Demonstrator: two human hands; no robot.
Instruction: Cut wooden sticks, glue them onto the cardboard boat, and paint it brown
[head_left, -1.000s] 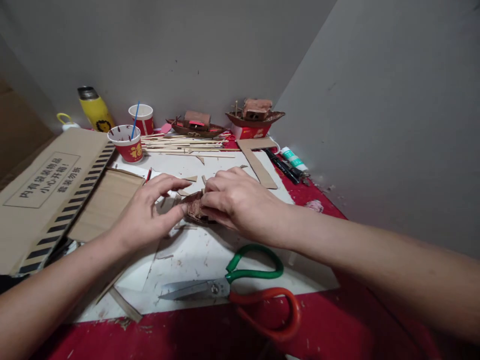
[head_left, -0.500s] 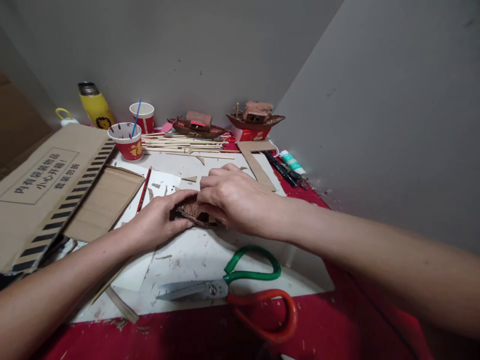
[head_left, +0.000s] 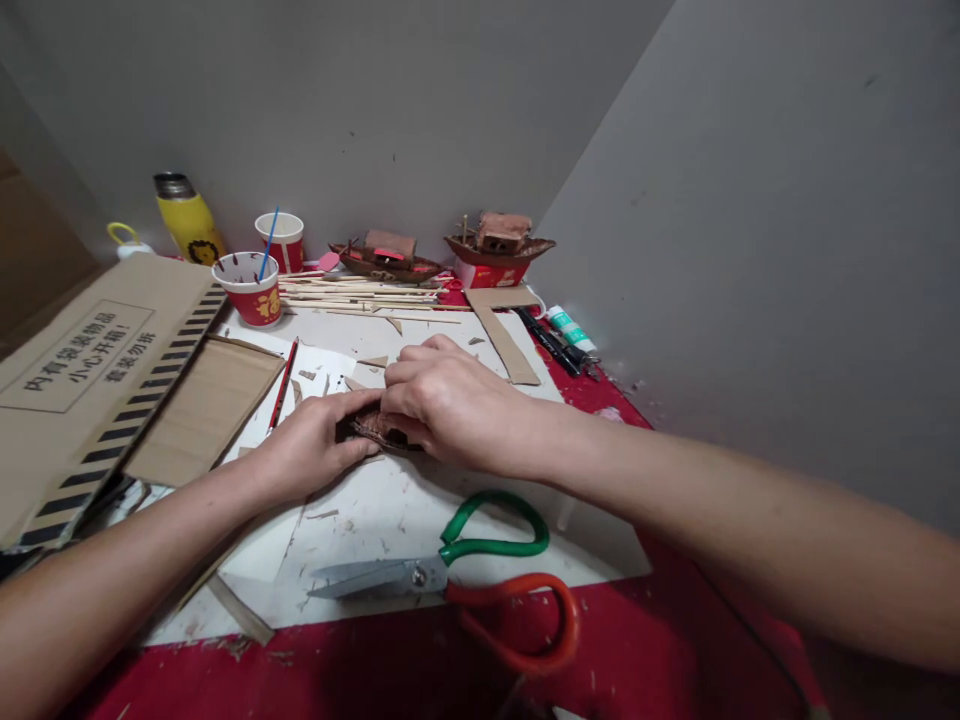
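A small brown model boat (head_left: 373, 424) lies on the white paper (head_left: 367, 510), mostly covered by my hands. My left hand (head_left: 319, 445) grips its left end, thumb on the near side and fingers on the far side. Over its middle and right part bends my right hand (head_left: 446, 400), fingers curled down into the hull; whatever they pinch is hidden. Nearer to me rest large scissors (head_left: 420, 577) with one green and one orange handle, blades pointing left.
Two finished model boats (head_left: 386, 256) stand at the back near thin wooden sticks (head_left: 360, 293). Paper cups (head_left: 251, 300), a yellow bottle (head_left: 187, 220) and a cardboard box (head_left: 97, 350) are at the left. Glue tube (head_left: 570, 328) and black pens (head_left: 547, 342) lie by the right wall.
The whole view has shifted slightly, so things appear a little further left. Both hands keep their places on the boat, with hardly any visible change in grip.
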